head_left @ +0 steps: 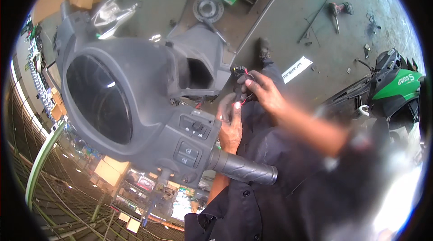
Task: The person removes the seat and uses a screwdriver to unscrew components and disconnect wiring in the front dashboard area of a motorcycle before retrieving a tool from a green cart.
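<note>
Thumbs and fingers pinched nearly closed, the person's left hand (231,123) and right hand (267,93) both hold a small bundle of dark wiring with thin red strands (240,69), just beside the scooter's grey front bodywork (149,65) and near its black rubber handlebar grip (243,169).

The grey handlebar cover (151,69) blocks the way on the left of the left hand (231,128), its black grip (243,169) juts across the left forearm (219,185), and a boot (265,48) stands above the right hand (267,94), beyond which floor (282,29) lies open around a flat white strip (297,68).
</note>
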Tool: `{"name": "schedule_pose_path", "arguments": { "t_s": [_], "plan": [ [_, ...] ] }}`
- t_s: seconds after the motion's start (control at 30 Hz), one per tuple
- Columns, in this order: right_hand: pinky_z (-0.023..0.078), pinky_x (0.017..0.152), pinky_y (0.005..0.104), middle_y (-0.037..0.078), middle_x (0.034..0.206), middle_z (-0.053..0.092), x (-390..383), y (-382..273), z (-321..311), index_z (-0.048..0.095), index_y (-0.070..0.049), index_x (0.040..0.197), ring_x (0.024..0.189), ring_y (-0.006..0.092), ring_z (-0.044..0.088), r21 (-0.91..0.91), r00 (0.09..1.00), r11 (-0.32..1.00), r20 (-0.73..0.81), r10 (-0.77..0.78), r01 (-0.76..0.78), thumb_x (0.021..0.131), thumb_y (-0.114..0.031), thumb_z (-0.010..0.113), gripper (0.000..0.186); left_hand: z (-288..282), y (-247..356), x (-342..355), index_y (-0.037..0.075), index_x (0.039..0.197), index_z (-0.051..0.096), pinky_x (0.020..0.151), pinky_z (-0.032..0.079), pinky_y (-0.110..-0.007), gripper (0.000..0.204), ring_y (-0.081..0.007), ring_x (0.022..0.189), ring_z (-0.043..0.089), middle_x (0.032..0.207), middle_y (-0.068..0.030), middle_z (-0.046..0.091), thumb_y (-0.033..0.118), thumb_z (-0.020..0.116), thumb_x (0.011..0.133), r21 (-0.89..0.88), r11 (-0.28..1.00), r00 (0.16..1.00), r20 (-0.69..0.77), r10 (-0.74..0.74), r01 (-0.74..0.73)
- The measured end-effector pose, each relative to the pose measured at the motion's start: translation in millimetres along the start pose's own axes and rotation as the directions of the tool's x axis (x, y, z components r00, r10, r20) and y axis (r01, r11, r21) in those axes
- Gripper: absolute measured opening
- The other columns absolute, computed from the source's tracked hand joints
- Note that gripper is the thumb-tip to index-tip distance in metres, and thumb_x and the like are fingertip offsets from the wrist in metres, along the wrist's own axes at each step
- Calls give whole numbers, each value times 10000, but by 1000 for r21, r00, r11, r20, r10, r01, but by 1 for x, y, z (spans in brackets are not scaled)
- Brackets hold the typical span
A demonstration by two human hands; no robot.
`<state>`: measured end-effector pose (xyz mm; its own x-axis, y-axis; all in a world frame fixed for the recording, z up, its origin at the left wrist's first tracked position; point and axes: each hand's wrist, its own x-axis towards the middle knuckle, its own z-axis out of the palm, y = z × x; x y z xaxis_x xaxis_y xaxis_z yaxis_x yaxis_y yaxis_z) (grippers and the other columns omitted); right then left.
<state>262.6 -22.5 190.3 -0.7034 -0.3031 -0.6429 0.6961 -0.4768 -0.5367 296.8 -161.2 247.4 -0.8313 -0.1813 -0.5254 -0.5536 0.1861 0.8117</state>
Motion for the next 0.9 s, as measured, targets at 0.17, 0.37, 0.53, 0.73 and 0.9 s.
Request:
{"name": "schedule_pose_path", "arguments": {
  "t_s": [0.17, 0.37, 0.53, 0.73, 0.9],
  "plan": [
    [569, 801, 325, 103, 1004, 613, -8, -11, 2, 519, 15, 1244, 878, 195, 660, 21, 994, 995, -45, 103, -102, 1028, -150, 533, 272, -29, -20, -13, -7, 990, 672, 717, 459, -264, 342, -95, 786, 559, 842, -21, 644, 332, 633, 1010, 411, 906, 992, 23, -124, 103],
    [290, 1190, 502, 272, 1549, 291, -25, -7, 19, 314, 12, 1516, 1454, 490, 247, -918, 894, 294, 121, -431, 266, 859, -181, 730, 801, -65, -113, -14, 3, 1047, 680, 774, 494, -380, 239, -220, 811, 607, 901, -103, 680, 219, 692, 945, 291, 910, 955, 70, 287, -294],
    [438, 1055, 487, 162, 1321, 583, -37, -7, 48, 508, -91, 1380, 1230, 337, 531, -813, 880, 358, 365, -303, 460, 892, -121, 650, 509, -91, -98, -17, -15, 1017, 656, 763, 496, -430, 200, -328, 808, 645, 898, -166, 684, 155, 670, 913, 490, 575, 728, 206, 654, -655],
    [518, 777, 395, 135, 1006, 658, -59, 2, 77, 644, -15, 1133, 887, 266, 644, -930, 943, 159, 325, -67, 332, 879, -47, 673, 257, -97, -50, -31, -21, 908, 608, 653, 476, -386, 302, -327, 646, 579, 747, -192, 634, 270, 643, 982, -27, 992, 993, 2, 122, -122],
    [503, 751, 301, 50, 1023, 645, -4, 12, 26, 669, -22, 1126, 857, 152, 591, -924, 843, 126, 266, -467, 361, 941, -46, 604, 198, -117, -72, -27, 18, 963, 666, 659, 445, -306, 325, -79, 719, 517, 755, -6, 592, 334, 608, 1010, -125, 981, 963, -245, 116, -150]
  ]
}}
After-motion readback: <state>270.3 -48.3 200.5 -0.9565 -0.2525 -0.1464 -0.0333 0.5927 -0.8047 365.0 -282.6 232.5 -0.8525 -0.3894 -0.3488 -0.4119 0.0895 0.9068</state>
